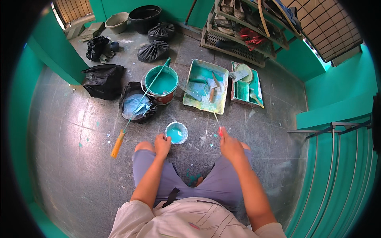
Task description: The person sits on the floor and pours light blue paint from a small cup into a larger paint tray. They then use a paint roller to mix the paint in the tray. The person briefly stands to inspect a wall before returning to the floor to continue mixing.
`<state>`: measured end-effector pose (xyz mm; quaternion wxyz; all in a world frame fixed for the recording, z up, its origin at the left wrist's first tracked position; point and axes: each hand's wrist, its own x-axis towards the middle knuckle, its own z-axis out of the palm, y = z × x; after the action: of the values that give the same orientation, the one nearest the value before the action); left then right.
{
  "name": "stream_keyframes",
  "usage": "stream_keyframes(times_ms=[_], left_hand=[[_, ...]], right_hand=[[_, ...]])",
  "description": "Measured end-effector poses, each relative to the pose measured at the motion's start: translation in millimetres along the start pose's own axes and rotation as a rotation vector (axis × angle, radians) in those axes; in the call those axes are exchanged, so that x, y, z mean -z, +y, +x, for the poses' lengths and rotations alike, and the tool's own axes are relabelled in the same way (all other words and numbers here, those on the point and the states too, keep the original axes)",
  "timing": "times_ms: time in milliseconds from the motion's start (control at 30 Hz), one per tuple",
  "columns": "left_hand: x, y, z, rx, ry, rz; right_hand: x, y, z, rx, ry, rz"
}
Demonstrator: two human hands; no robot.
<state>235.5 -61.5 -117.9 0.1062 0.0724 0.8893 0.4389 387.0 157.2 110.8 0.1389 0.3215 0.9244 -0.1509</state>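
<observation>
A small white tub (176, 133) with teal paint stands on the floor in front of me. My left hand (162, 145) is closed at its left rim, fingertips pinching the edge. My right hand (231, 147) is wrapped around the red handle of a long, thin-rodded tool (214, 114), probably a small paint roller. Its rod reaches forward over a paint-smeared tray (220, 106); the working end is hard to make out against the paint. Inside the tray lie an orange-handled scraper (212, 95) and a wide flat blade (191, 93).
A teal paint bucket (176, 98) carries a long roller with a yellow handle (118, 144) across it. Beside it sits a black bag (126, 91) with blue material. A second tray (260, 89) holds a brush and lid. Shoe racks (234, 51) stand behind; metal rails (325, 178) line the right.
</observation>
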Motion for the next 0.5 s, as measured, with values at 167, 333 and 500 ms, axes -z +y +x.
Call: stream_keyframes(times_ms=[167, 333, 500], left_hand=[[4, -20, -2, 0.046, -0.042, 0.009], [-7, -29, 5, 0.026, -0.046, -0.049], [0, -16, 5, 0.076, -0.110, -0.058]], right_hand=[[6, -14, -29, -0.065, -0.107, 0.064], [-22, -7, -9, -0.066, -0.043, 0.024], [10, -12, 13, -0.014, 0.107, 0.058]])
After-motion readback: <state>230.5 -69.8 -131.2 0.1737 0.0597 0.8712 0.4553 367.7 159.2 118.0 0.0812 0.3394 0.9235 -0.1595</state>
